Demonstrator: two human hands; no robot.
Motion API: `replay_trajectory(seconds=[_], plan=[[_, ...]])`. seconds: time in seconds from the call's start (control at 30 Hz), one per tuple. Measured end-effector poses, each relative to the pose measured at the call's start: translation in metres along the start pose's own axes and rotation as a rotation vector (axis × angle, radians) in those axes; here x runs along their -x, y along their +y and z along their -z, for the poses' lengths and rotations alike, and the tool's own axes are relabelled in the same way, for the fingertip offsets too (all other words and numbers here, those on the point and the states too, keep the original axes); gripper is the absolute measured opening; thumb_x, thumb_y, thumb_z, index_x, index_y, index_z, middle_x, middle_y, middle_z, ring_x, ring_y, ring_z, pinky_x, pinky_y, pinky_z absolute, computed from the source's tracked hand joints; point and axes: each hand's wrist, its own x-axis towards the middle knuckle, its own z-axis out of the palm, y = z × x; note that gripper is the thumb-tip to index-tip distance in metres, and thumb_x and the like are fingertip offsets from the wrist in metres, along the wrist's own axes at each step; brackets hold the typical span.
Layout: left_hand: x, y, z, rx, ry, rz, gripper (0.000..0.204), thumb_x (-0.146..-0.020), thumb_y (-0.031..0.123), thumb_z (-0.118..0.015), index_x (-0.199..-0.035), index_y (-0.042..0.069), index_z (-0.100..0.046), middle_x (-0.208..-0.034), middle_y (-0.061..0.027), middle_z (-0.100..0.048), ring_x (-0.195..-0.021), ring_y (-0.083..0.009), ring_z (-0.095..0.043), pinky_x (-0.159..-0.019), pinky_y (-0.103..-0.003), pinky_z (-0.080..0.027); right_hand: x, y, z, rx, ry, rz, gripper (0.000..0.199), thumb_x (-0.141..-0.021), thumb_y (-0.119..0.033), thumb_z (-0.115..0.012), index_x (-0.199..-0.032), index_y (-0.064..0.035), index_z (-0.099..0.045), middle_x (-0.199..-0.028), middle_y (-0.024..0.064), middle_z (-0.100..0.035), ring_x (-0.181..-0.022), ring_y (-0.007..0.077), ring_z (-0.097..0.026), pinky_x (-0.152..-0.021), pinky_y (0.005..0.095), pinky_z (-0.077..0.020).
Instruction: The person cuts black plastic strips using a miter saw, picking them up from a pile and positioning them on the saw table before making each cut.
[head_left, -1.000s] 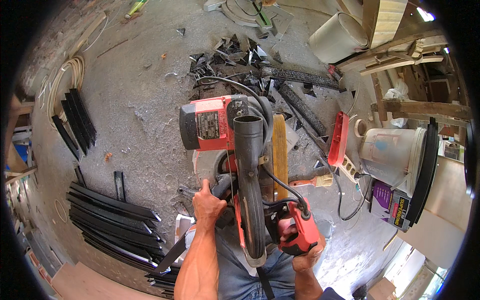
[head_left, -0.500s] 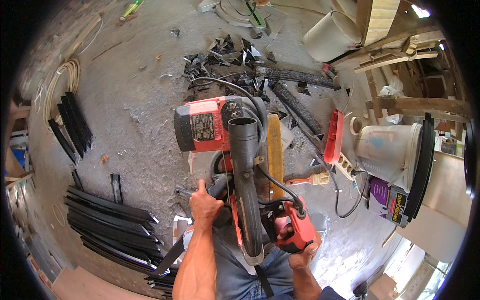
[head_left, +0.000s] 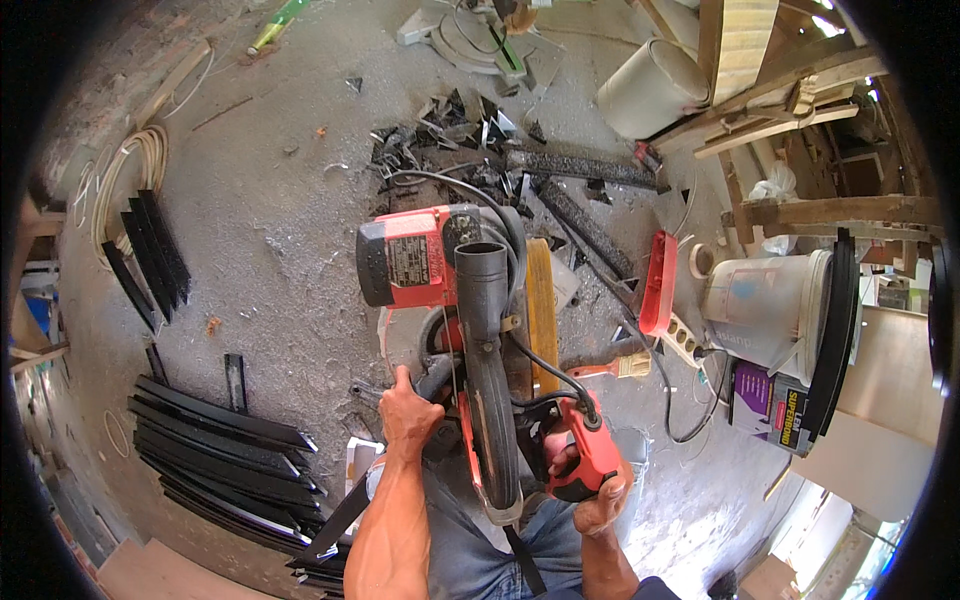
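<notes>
A red and black miter saw point(head_left: 415, 258) stands in front of me between my legs, its black dust chute point(head_left: 481, 300) pointing up. My right hand point(head_left: 600, 505) is wrapped round the saw's red handle point(head_left: 590, 452), fingers through the loop. My left hand point(head_left: 408, 415) is closed at the left side of the saw, near the blade guard, one finger pointing forward; what lies beneath it is hidden. A dark strip point(head_left: 340, 522) slants up beside my left forearm, and another dark strip point(head_left: 524, 562) shows below the saw.
Several black strips point(head_left: 215, 440) lie stacked at left, with more point(head_left: 155, 250) beyond. Black offcuts point(head_left: 450, 130) litter the floor ahead. At right are a brush point(head_left: 615, 367), a red tray point(head_left: 657, 283), a power strip point(head_left: 684, 343), a cable point(head_left: 668, 400) and a bucket point(head_left: 765, 305).
The view has shifted slightly, moving the surroundings a little in the picture. Both hands keep their places on the saw, and the saw head looks about the same.
</notes>
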Motion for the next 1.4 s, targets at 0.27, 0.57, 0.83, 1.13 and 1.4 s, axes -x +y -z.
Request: replay_trajectory(seconds=[0.27, 0.57, 0.83, 1.13, 1.4], plan=[[0.002, -0.005, 0.001, 0.063, 0.030, -0.012, 0.043, -0.061, 0.007, -0.069, -0.099, 0.002, -0.049, -0.074, -0.0333, -0.063, -0.081, -0.0555, -0.061, -0.074, -0.058, -0.050, -0.004, -0.014, 0.000, -0.092, -0.032, -0.102, 0.089, -0.086, -0.078, -0.046, -0.104, 0.0077, -0.060, -0.078, 0.0131, -0.065, -0.066, 0.0191, -0.064, -0.059, 0.0304, -0.0503], [0.005, 0.003, 0.011, 0.051, -0.017, 0.019, 0.052, -0.071, 0.024, -0.082, -0.105, 0.002, -0.050, -0.081, -0.0314, -0.066, -0.086, -0.0521, -0.064, -0.077, -0.057, -0.051, -0.022, -0.049, -0.008, -0.064, 0.031, -0.181, 0.078, -0.092, -0.071, -0.044, -0.102, 0.0045, -0.060, -0.076, 0.0128, -0.065, -0.067, 0.0214, -0.065, -0.060, 0.0311, -0.0522], [0.005, 0.006, 0.013, 0.019, -0.098, 0.063, 0.062, -0.073, 0.033, -0.083, -0.114, 0.002, -0.048, -0.091, -0.0302, -0.068, -0.092, -0.0480, -0.066, -0.081, -0.053, -0.053, -0.030, -0.064, -0.017, -0.093, 0.067, -0.249, 0.078, -0.089, -0.074, -0.045, -0.093, 0.0024, -0.062, -0.069, 0.0090, -0.062, -0.058, 0.0170, -0.060, -0.052, 0.0280, -0.0480], [0.007, 0.006, 0.015, 0.038, -0.080, 0.053, 0.061, -0.073, 0.033, -0.083, -0.113, 0.001, -0.050, -0.092, -0.0309, -0.067, -0.093, -0.0486, -0.066, -0.082, -0.053, -0.053, -0.030, -0.051, -0.009, -0.113, 0.007, -0.225, 0.074, -0.090, -0.072, -0.048, -0.093, 0.0011, -0.059, -0.063, 0.0071, -0.056, -0.050, 0.0165, -0.054, -0.046, 0.0285, -0.0438], [0.006, 0.008, 0.015, 0.052, -0.074, 0.056, 0.061, -0.072, 0.033, -0.083, -0.112, 0.001, -0.049, -0.092, -0.0318, -0.067, -0.093, -0.0490, -0.066, -0.083, -0.053, -0.053, -0.032, -0.049, -0.006, -0.103, 0.003, -0.225, 0.078, -0.089, -0.073, -0.046, -0.093, 0.0026, -0.064, -0.065, 0.0059, -0.061, -0.053, 0.0144, -0.058, -0.048, 0.0264, -0.0465]])
